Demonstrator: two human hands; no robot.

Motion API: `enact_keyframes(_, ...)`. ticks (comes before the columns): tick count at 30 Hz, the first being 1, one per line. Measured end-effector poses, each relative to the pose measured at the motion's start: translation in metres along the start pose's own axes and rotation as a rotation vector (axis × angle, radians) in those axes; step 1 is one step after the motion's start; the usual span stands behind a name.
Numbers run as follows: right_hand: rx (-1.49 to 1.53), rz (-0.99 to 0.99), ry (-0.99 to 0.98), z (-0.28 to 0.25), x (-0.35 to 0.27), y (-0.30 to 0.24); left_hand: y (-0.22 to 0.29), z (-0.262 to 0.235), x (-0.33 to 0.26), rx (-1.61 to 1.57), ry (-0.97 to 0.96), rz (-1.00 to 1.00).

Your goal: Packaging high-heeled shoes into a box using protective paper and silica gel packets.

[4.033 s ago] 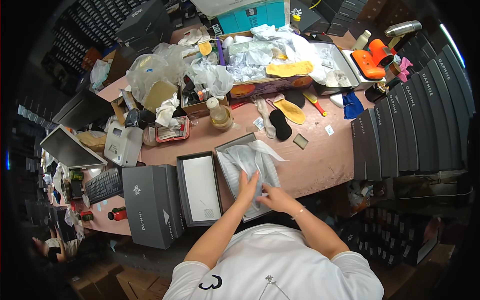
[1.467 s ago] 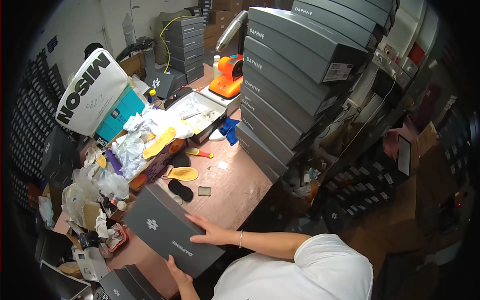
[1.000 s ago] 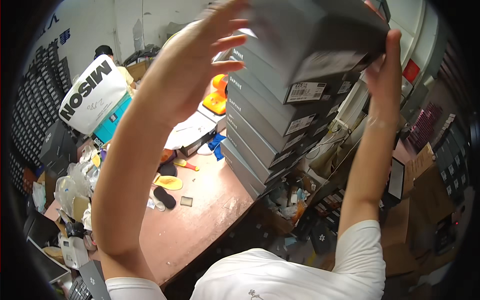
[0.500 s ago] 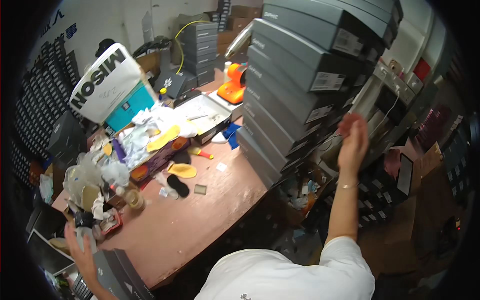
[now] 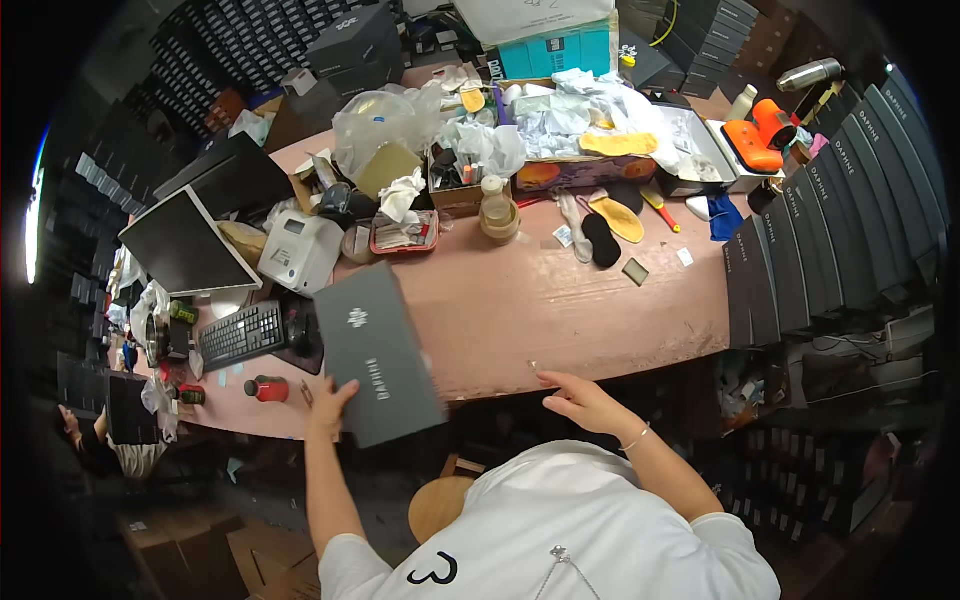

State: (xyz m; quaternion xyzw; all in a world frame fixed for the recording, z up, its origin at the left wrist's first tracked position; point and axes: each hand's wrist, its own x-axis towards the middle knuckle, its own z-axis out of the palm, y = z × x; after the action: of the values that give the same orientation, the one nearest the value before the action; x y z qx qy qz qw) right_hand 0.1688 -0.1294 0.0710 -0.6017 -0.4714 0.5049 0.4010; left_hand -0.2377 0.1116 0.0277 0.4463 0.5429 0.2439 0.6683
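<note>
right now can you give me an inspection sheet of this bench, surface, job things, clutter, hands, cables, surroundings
surface: pink worktable, bare in the middle and front, crowded along the back and left.
job's things: dark grey shoe box, lid on, lying at the front edge.
clutter: insoles, plastic bags, crumpled tissue paper, small bottle, keyboard, label printer, monitor, orange tool.
grips: left hand grips the near corner of the box; right hand open, fingertips on the table edge, holding nothing.
cables: yellow cable at the back.
surroundings: stack of matching grey boxes on the right, black racks behind, another person at far left.
</note>
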Motion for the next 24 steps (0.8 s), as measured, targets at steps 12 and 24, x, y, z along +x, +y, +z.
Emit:
enact_keyframes(12,0.385,0.693,0.175,-0.072,0.06,0.079,-0.076,0.275,0.029,-0.338,-0.15,-0.318)
enact_keyframes(24,0.014,0.362,0.243,-0.075,0.069,0.118,-0.084,0.284,0.031,-0.339,-0.141,-0.184)
